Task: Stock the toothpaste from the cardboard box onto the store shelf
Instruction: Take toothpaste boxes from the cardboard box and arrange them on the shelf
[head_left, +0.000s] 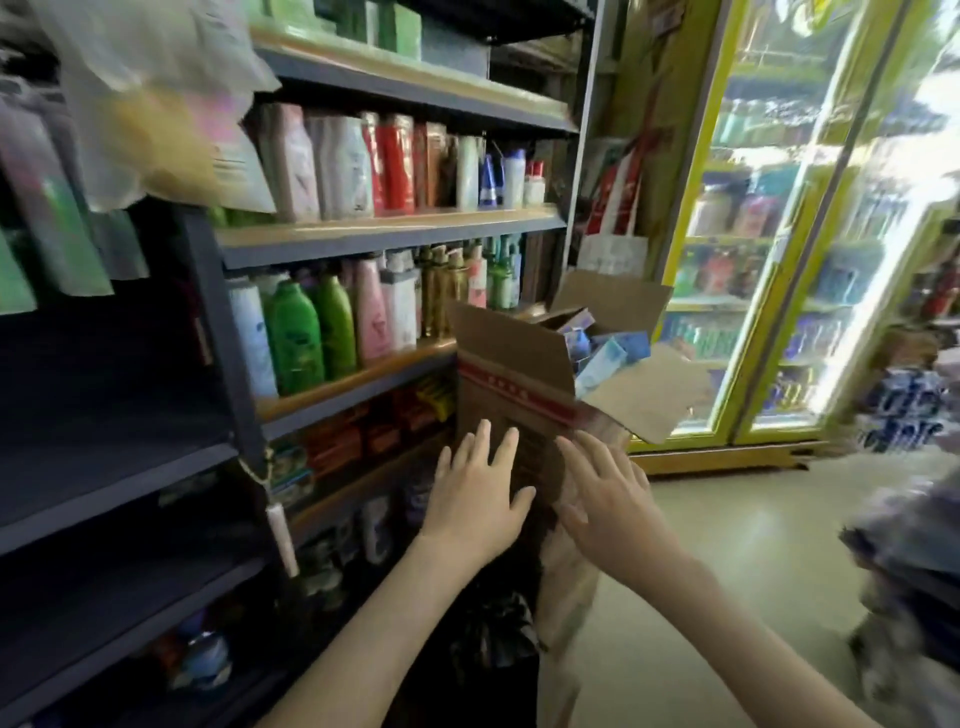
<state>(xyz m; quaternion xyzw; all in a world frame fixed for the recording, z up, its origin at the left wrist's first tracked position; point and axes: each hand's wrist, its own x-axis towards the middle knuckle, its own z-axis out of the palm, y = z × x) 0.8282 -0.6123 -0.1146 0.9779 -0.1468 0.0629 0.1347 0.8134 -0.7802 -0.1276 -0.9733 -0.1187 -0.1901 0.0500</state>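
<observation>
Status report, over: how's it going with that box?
Left grip, right grip open, fingers spread at the cardboard box front. Top open, toothpaste packs inside. Nothing between grips and box.

Both the left hand (475, 496) and right hand (610, 501) reach, fingers spread, toward the open cardboard box (511, 384) beside the shelf (384, 236).

The cardboard box (511, 384) stands right in front of the left hand (475, 491) and right hand (610, 499), blocking the way forward. Its open top, above the fingertips, is crowded with small packs (605, 351). Left of the left hand, bottles (311, 338) fill the shelves (363, 376). Right of the right hand, bare floor (753, 525) lies open.
</observation>
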